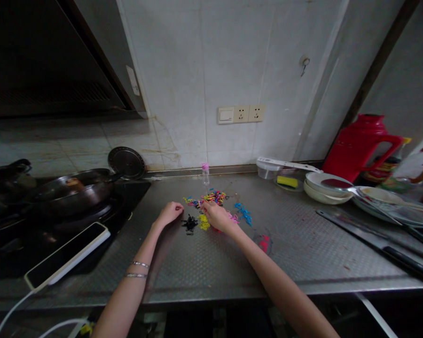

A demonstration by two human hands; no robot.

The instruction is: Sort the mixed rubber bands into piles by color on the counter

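My left hand (170,214) rests on the counter beside a pile of small black bands (189,224), its fingers curled together. Whether anything is between them is hidden. My right hand (216,217) reaches to the near edge of a mixed heap of small coloured bands (216,196) that look like little rubber hair ties. Its fingertips are pinched, and what they hold is too small to make out. Yellow bands (203,222) lie between my hands. Pink bands (233,217) and blue bands (245,214) lie right of my right hand, which partly covers some red ones.
A clear bottle with a pink cap (206,173) stands behind the heap. A clear bag with red pieces (263,243) lies nearer. At left are a phone (68,256) and a pan (72,192) on the stove; at right, bowls (326,188), a red thermos (356,148) and a long black-handled utensil (359,237).
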